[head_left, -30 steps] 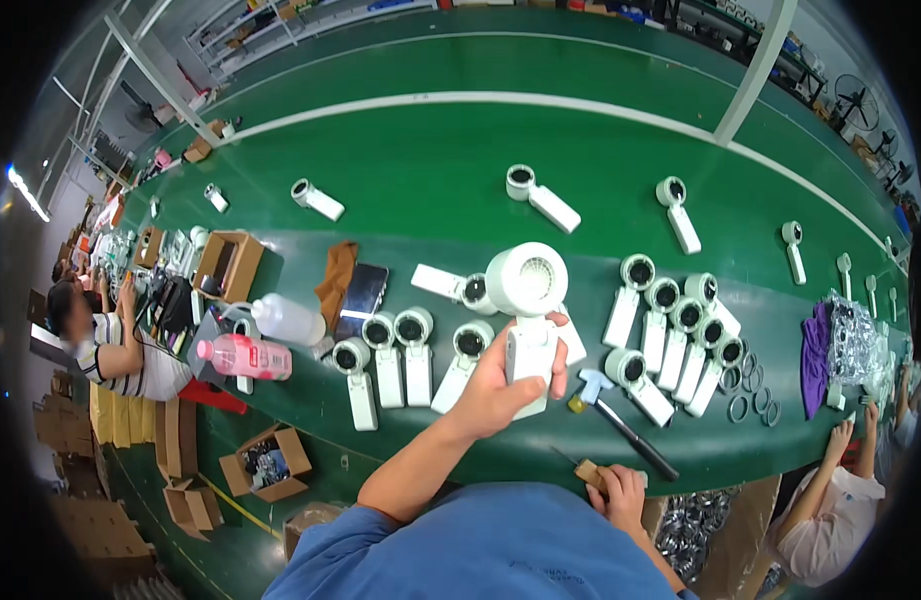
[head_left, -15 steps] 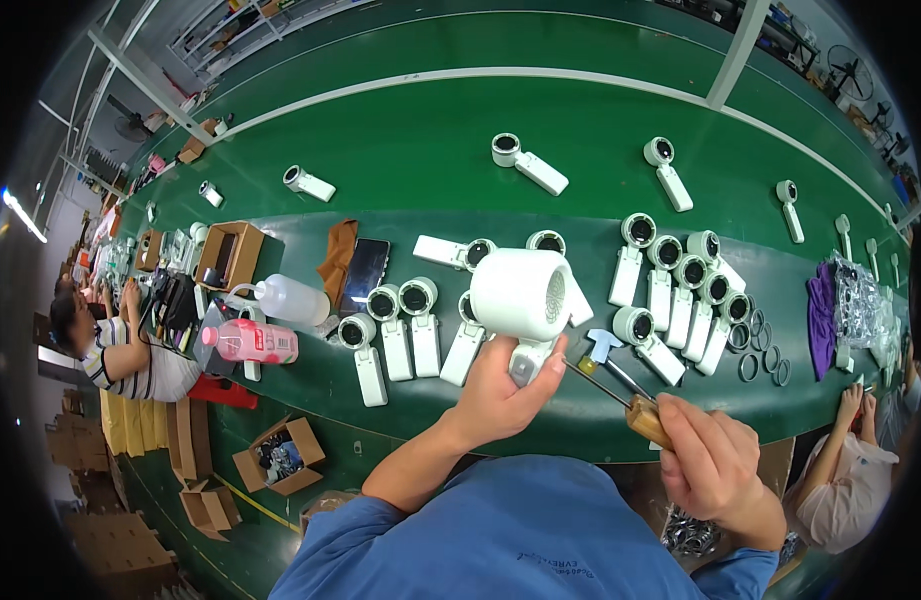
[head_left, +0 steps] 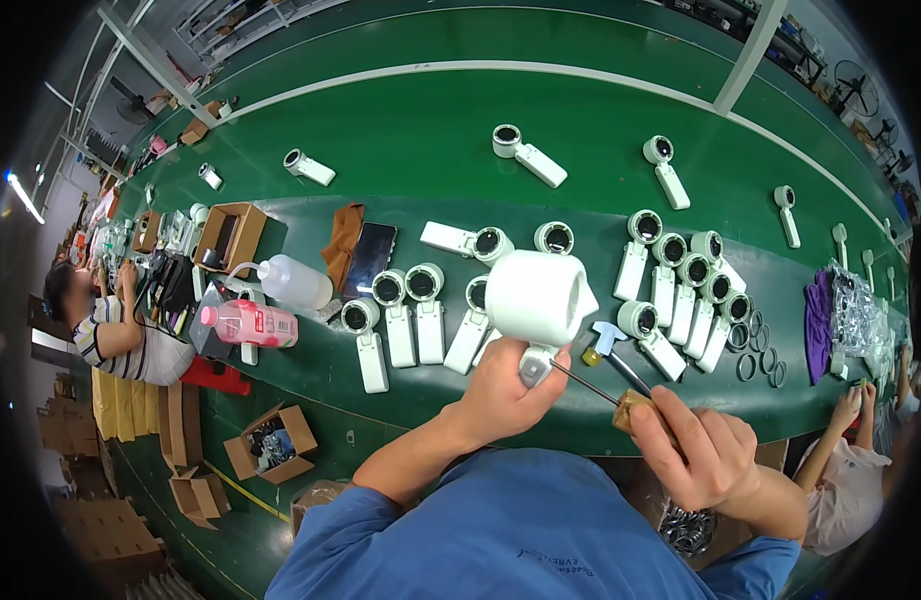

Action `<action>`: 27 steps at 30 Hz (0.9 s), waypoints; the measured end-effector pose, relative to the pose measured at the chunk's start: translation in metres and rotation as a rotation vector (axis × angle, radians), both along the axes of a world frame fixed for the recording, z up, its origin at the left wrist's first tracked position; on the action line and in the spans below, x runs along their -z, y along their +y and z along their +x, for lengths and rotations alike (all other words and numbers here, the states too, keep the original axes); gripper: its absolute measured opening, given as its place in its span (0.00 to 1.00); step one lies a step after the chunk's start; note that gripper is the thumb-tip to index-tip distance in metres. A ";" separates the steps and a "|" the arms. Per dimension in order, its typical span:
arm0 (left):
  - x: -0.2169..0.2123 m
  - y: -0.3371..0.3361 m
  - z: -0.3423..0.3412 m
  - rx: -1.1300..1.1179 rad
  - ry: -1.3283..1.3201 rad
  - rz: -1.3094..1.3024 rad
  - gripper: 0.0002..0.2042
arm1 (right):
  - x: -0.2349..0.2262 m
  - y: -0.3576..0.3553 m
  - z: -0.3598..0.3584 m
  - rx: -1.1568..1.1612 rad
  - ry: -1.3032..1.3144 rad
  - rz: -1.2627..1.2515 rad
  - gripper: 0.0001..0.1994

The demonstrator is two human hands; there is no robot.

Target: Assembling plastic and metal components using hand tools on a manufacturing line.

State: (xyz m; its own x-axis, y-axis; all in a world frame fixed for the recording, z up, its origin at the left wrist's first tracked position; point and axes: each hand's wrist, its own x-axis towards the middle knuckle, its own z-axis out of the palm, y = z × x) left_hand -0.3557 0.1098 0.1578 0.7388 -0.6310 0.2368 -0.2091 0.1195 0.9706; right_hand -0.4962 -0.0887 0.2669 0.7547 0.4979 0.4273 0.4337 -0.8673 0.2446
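Left hand: closed on white device, held above bench near edge | Right hand: closed on screwdriver, tip at handle | Advice: driver is kept straight, device steady.

Left of the grip, a pink bottle lies beside a clear squeeze bottle, with a dark phone and brown cloth behind. Right of it, black rings sit near purple cloth.

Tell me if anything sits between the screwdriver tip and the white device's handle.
Nothing visible does. The screwdriver in the right hand runs straight to the handle end of the white device, which the left hand holds.
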 end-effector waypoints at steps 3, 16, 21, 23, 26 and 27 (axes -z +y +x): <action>0.005 0.005 0.006 -0.011 -0.182 0.056 0.11 | 0.015 0.001 -0.003 0.040 0.207 0.420 0.19; 0.011 -0.002 0.009 -0.030 -0.066 0.014 0.08 | 0.035 -0.004 -0.005 0.054 0.058 0.336 0.21; 0.006 -0.003 0.008 -0.010 -0.128 -0.030 0.07 | 0.042 -0.006 -0.001 0.026 -0.015 0.184 0.23; 0.005 -0.004 0.009 -0.017 -0.163 0.000 0.09 | 0.045 -0.012 0.000 0.044 0.281 0.632 0.22; 0.008 -0.004 0.016 -0.044 -0.233 -0.013 0.08 | 0.039 -0.015 0.009 0.173 0.769 1.364 0.20; 0.010 -0.005 0.019 -0.066 -0.284 -0.046 0.07 | 0.034 -0.017 0.014 0.305 1.115 1.861 0.19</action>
State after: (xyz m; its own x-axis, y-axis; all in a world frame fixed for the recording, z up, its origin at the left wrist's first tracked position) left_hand -0.3372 0.1050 0.1477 0.6778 -0.5677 0.4671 -0.4803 0.1392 0.8660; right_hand -0.4823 -0.1052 0.2329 0.9164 0.0016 -0.4003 -0.3925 0.1998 -0.8978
